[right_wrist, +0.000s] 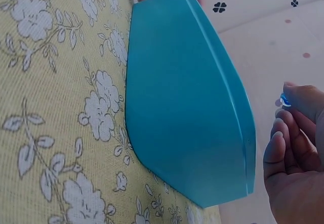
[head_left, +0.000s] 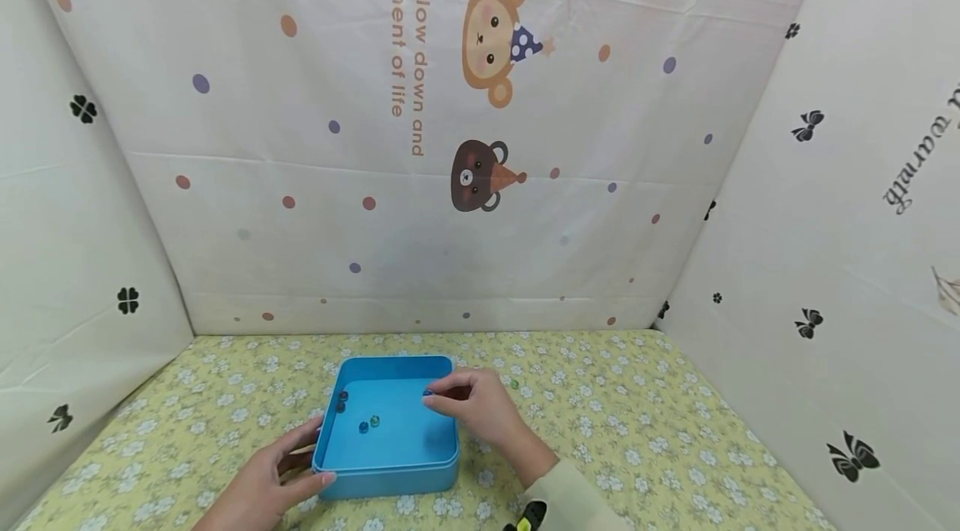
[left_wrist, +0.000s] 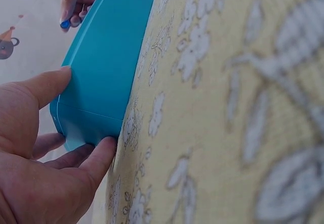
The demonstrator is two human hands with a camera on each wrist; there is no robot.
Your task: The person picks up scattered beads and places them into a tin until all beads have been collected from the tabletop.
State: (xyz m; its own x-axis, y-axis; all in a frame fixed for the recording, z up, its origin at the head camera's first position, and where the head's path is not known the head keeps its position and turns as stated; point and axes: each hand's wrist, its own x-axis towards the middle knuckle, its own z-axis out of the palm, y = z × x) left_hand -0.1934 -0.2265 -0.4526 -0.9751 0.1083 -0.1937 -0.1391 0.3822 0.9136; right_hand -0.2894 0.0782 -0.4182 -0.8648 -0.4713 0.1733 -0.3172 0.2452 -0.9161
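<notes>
Over the right part of an open blue box [head_left: 390, 483], my right hand [head_left: 480, 406] pinches a small blue glass marble [right_wrist: 285, 100] between thumb and fingertips. The marble is held above the rim in the right wrist view. My left hand [left_wrist: 55, 148] grips the box's near left corner, thumb on the front wall and fingers along the left side. Inside the box, two dark marbles [head_left: 342, 402] sit by the left wall. A blue marble [head_left: 363, 427] and a greenish clear marble [head_left: 375, 421] lie close together near the middle of its floor.
A green marble [head_left: 514, 384] lies on the yellow flowered cloth [head_left: 600, 448], right of the box. White printed curtains [head_left: 420, 247] stand behind and at both sides of the table. A dark strap with a yellow part [head_left: 531, 517] is on the right sleeve.
</notes>
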